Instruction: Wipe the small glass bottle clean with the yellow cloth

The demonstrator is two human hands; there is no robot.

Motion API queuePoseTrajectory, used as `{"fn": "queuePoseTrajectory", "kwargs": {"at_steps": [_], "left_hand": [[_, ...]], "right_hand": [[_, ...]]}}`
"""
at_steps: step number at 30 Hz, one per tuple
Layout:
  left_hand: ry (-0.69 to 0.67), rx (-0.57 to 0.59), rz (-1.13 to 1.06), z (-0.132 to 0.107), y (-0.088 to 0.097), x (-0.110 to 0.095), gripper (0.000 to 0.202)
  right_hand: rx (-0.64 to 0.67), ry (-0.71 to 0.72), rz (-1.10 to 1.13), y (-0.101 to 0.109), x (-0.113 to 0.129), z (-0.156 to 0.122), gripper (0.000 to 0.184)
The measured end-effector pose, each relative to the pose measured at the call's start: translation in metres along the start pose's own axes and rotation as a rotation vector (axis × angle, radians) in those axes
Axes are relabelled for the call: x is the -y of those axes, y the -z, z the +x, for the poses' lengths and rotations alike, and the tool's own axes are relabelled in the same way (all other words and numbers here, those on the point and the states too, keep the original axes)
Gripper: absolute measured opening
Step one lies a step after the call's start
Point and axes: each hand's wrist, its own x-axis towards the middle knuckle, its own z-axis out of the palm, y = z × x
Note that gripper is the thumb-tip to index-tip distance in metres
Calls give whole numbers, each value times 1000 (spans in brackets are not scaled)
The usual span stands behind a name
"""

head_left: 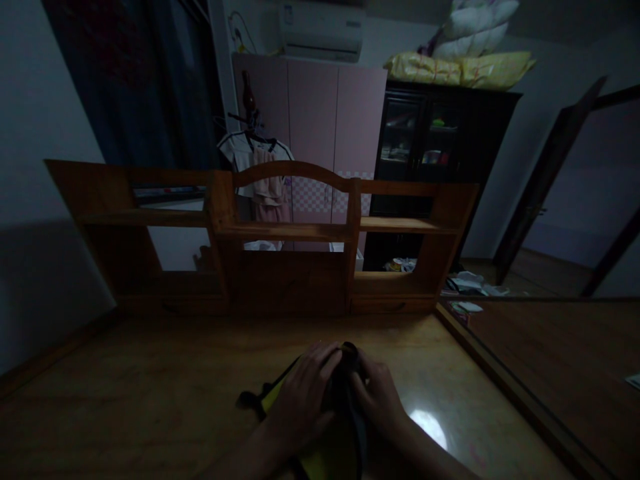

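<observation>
A yellow and black fabric item [330,460], perhaps a bag or a garment, lies on the wooden desk [150,393] at the near centre. My left hand [300,400] rests on top of it with fingers curled over a dark bunched part [347,363]. My right hand [377,397] grips the same dark part from the right side. A black strap [357,433] runs between my wrists. The room is dim, so the item's exact form is unclear.
A wooden shelf unit [285,230] with open compartments stands at the desk's far edge. Behind it are hanging clothes [263,177], a pink wardrobe [325,127] and a dark cabinet [435,147]. A lamp reflection [430,427] shines on the desk at right.
</observation>
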Motion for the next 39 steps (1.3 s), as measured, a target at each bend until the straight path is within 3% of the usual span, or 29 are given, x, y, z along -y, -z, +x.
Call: {"fn": "queuePoseTrajectory", "kwargs": {"at_steps": [8, 13, 18, 21, 24, 31, 36, 39], "left_hand": [[-38, -223, 38, -2, -3, -1, 75], [-35, -241, 56, -2, -3, 1, 71], [-129, -185, 90, -1, -3, 0, 66], [-178, -129, 128, -1, -2, 0, 64], [-142, -107, 122, -1, -1, -1, 65], [-73, -127, 141, 2, -3, -5, 68], [-53, -180, 146, 0, -7, -2, 72], [13, -155, 87, -2, -8, 1, 77]], "right_hand": [[87, -149, 365, -5, 10, 0, 47], [175, -217, 545, -6, 13, 0, 61], [151, -88, 336, -4, 13, 1, 43], [129, -10, 183, -3, 9, -2, 43], [102, 44, 53, -2, 2, -4, 42], [-21, -47, -109, 4, -1, -1, 14], [8, -76, 133, 2, 8, 1, 19], [98, -173, 461, -4, 9, 1, 42]]}}
